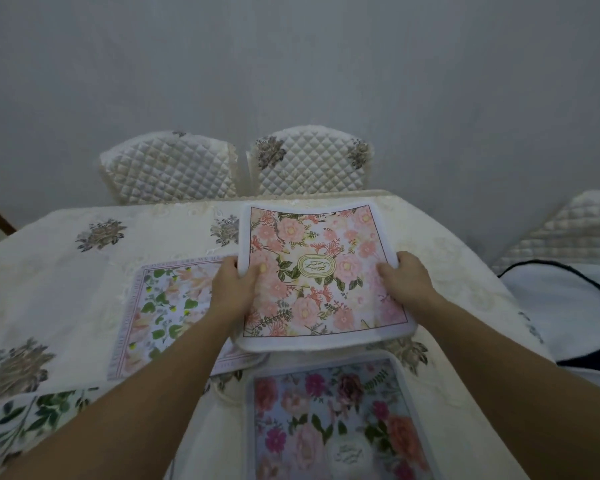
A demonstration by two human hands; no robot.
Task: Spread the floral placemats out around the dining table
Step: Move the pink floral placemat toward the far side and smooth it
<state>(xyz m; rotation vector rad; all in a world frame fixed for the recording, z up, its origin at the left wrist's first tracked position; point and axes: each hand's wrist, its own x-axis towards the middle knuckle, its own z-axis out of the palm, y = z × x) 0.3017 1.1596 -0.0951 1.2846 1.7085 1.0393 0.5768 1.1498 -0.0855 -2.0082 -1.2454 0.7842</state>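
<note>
I hold a pink rose placemat [321, 271] with a "GARDEN" oval label above the middle of the dining table [56, 278]. My left hand [234, 284] grips its left edge and my right hand [404, 277] grips its right edge. It overlaps a pale peach and green placemat [167, 306] lying flat to the left. A blue placemat with magenta and orange flowers [329, 420] lies at the near edge in front of me. A white placemat with dark green leaves [32, 420] shows at the near left.
A cream tablecloth with grey embroidered flowers covers the table. Two quilted chair backs [168, 168] [310, 164] stand at the far side against a grey wall. Another quilted chair [565, 230] and a white cushion with dark piping [568, 306] are at the right.
</note>
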